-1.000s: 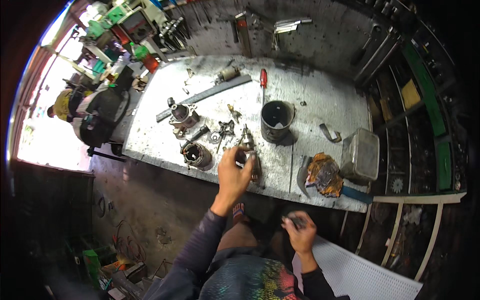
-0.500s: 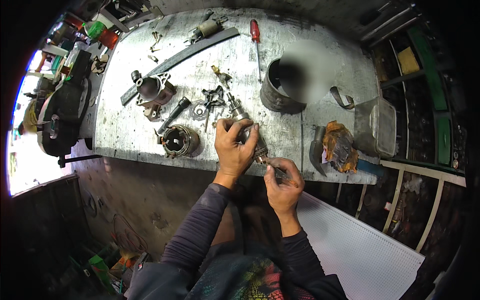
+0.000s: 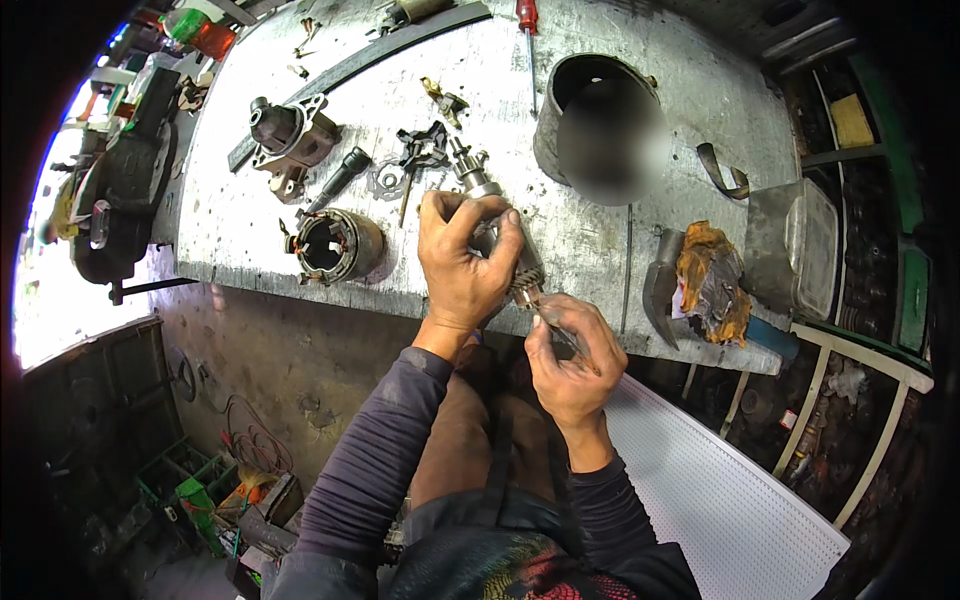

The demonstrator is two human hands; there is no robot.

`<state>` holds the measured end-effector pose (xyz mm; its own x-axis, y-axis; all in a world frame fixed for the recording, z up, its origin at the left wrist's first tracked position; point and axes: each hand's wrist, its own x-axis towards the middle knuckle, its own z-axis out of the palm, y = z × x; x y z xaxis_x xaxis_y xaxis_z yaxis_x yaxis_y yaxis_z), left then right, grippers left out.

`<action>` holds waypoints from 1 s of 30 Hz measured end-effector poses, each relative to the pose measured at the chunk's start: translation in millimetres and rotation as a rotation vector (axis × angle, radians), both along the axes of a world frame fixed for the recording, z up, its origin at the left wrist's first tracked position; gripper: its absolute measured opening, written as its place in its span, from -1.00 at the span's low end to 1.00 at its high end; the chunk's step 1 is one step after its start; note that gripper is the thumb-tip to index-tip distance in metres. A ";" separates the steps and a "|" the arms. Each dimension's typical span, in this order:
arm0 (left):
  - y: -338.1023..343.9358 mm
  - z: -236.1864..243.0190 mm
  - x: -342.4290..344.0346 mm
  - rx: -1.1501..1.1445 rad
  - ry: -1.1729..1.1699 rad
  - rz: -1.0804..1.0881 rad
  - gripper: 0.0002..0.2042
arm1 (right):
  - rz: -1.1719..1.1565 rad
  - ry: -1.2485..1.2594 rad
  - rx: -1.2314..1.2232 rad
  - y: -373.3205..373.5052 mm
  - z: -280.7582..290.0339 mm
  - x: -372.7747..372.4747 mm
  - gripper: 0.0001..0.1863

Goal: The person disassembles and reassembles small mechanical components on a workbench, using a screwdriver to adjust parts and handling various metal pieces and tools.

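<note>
My left hand (image 3: 462, 265) is closed round the middle of a motor armature (image 3: 475, 178), held tilted over the table's near edge. Its pinion and shaft point away from me, and its copper commutator end (image 3: 525, 296) points toward my right hand. Thumb and fingers of my right hand (image 3: 578, 365) are pinched together right at that copper end. What they grip there is too small and shadowed to name. Left of my hands stand a ring-shaped motor housing with copper windings (image 3: 372, 247), a black-handled tool (image 3: 340, 180) and a dark brush-holder plate (image 3: 425, 148).
A cast end housing (image 3: 310, 140) and a long flat bar (image 3: 400, 50) lie at the left. Beyond my hands are a screwdriver (image 3: 527, 15) and a partly blurred metal cylinder (image 3: 548, 140). A hammer (image 3: 660, 290), stained rag (image 3: 712, 280) and plastic container (image 3: 780, 240) sit right.
The view has shifted, so the table and its parts sit higher and look larger. Both hands keep their hold at the armature; my right hand remains pinched at its copper end.
</note>
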<state>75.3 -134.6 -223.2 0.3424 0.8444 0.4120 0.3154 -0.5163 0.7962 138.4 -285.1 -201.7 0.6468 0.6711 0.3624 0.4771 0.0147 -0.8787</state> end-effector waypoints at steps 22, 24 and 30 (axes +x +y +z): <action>2.7 -2.3 -0.8 0.049 0.007 -0.015 -0.85 | -0.061 0.044 -0.012 -4.4 -4.7 -3.8 -0.80; 2.5 -2.1 -0.8 0.035 0.001 -0.017 -0.85 | -0.070 0.059 0.009 -3.4 -5.4 -4.5 -0.81; 2.4 0.3 0.1 0.048 0.002 -0.028 -0.88 | -0.063 0.061 -0.008 1.0 -3.8 -2.9 -0.77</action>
<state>75.4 -132.2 -223.0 0.3670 0.8136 0.4510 0.3020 -0.5628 0.7695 135.5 -284.1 -205.4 0.7085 0.6308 0.3162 0.4228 -0.0207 -0.9060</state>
